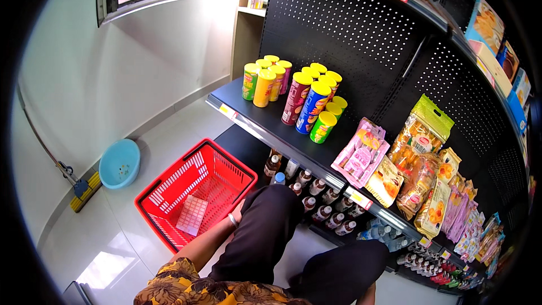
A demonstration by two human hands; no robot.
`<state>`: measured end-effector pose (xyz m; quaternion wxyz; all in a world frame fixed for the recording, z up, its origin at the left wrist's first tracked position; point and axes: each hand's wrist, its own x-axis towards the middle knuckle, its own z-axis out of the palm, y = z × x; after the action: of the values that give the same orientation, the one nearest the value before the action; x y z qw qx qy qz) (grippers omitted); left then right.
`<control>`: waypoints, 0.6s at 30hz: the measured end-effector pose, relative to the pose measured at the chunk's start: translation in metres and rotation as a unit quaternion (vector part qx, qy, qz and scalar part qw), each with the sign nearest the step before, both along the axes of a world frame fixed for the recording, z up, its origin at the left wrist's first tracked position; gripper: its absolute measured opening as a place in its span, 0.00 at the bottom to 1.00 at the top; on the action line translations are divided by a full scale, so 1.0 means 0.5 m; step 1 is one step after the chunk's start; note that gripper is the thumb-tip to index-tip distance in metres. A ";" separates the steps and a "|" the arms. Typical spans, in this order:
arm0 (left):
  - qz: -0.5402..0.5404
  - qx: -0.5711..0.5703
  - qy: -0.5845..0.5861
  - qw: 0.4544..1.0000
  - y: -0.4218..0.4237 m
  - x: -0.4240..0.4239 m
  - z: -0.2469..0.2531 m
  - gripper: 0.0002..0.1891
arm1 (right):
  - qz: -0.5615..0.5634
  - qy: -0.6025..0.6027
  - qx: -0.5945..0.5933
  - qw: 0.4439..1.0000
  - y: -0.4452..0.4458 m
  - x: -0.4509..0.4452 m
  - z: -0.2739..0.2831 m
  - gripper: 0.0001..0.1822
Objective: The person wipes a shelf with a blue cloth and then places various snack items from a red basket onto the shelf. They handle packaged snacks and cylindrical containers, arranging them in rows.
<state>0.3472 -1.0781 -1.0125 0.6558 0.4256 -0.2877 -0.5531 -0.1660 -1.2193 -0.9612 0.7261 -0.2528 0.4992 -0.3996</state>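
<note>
My left hand (240, 210), with a silver bracelet at the wrist, is beside my raised knee and close to the near rim of a red plastic shopping basket (178, 182). The knee covers most of its fingers, so I cannot tell whether it grips anything. Inside the basket lies a flat pink item with a grid of squares (192, 214). My right hand is out of view; only a bit of forearm shows by my other knee. Chip canisters (264, 88) with yellow lids stand in groups on the black shelf (271, 118) before me.
Bagged bread (419, 182) and a pink snack bag (361, 152) lie farther right on the shelf. Several dark drink bottles (324, 213) stand below. On the floor at left are a blue basin (120, 164) and a yellow sponge mop (84, 190) against the wall.
</note>
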 end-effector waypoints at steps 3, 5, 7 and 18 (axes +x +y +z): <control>0.118 -0.026 -0.235 0.965 0.024 0.008 0.016 0.28 | -0.014 0.037 0.009 0.999 -0.005 0.000 -0.020 0.18; 0.209 0.050 -0.516 0.829 0.032 0.018 0.057 0.28 | -0.026 0.061 0.015 0.998 -0.005 -0.006 -0.030 0.17; 0.192 0.139 -0.663 0.710 0.036 0.045 0.049 0.29 | -0.027 0.078 0.019 0.996 -0.008 -0.004 -0.039 0.17; 0.022 0.286 -0.540 0.791 0.039 0.043 0.016 0.21 | 0.003 0.388 -0.351 0.852 -0.059 -0.031 0.031 0.13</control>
<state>0.3688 -1.0585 -1.0044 0.2546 0.8292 -0.4143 -0.2754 -0.1816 -1.2487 -0.9456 0.3372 -0.6272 0.5662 -0.4152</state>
